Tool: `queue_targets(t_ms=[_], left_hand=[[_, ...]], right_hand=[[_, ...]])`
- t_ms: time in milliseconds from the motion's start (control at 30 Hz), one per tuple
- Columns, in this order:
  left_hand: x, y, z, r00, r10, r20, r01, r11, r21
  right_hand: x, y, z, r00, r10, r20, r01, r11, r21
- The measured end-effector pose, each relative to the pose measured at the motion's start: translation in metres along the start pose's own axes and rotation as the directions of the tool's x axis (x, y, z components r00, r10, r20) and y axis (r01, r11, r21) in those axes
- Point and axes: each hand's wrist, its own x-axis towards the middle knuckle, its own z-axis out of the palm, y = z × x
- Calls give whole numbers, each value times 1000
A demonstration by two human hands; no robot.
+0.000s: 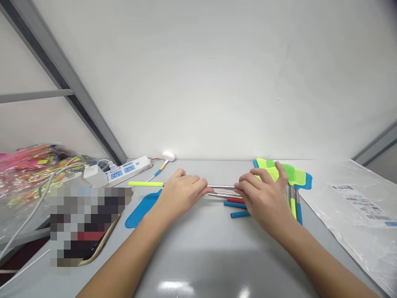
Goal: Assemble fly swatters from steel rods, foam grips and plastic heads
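Observation:
My left hand (185,192) is closed around a thin metal rod (221,186) whose yellow-green handle (145,184) sticks out to the left. At the rod's right part, the fingers of my right hand (263,192) pinch it. Between the hands the rod runs level, just above the table. Beneath it lie more thin rods (221,195) with red and blue handles (234,205), partly covered by my right hand. A blue fly swatter head (143,210) rests flat beside my left wrist. Behind my right hand is a pile of yellow, green and blue fly swatters (299,177).
At left stand a white power strip (132,169), a phone (93,231) with a blurred screen, and colourful plastic-wrapped goods (34,178). A small white device (168,156) sits near the wall. White plastic packaging (350,219) covers the right side of the table.

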Motion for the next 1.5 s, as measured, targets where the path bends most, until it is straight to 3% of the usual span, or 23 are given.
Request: queue_targets(t_ms=[400,500,567,600,667,767,867,967,1067,1233,1500], left_hand=[[-6,-19,-1,999,-43,-5,43,999,-25],[-8,-21,-4,998,-69,-9,69,998,9],[-10,-23,-6,996,-88,-22,88,996,25],[-11,-24,-6,995,-94,-29,95,995,28],[-11,-23,-8,994,-104,-34,105,994,30],[-9,-15,-12,994,-103,-42,104,994,36],[-5,0,-18,995,-42,-87,45,998,41],[-1,15,-24,987,-6,-159,18,997,72],[1,23,-26,989,13,-148,1,995,96],[-2,25,-21,998,53,-21,-52,997,51],[-1,33,-16,997,79,-1,-79,997,8]], right_hand=[[-2,20,4,1000,-10,-23,11,1000,7],[0,34,-1,988,127,-92,-125,992,27],[1,49,-7,939,319,-130,-302,943,138],[1,56,-10,899,429,-83,-402,887,229],[1,66,-16,796,587,146,-589,696,411],[3,62,-22,648,615,449,-734,347,584],[7,45,-25,594,614,520,-718,112,687],[10,33,-26,565,626,538,-698,15,716],[10,29,-23,548,633,547,-698,-15,716],[9,24,-18,570,541,618,-740,10,673],[12,15,-23,543,496,678,-785,13,620]])
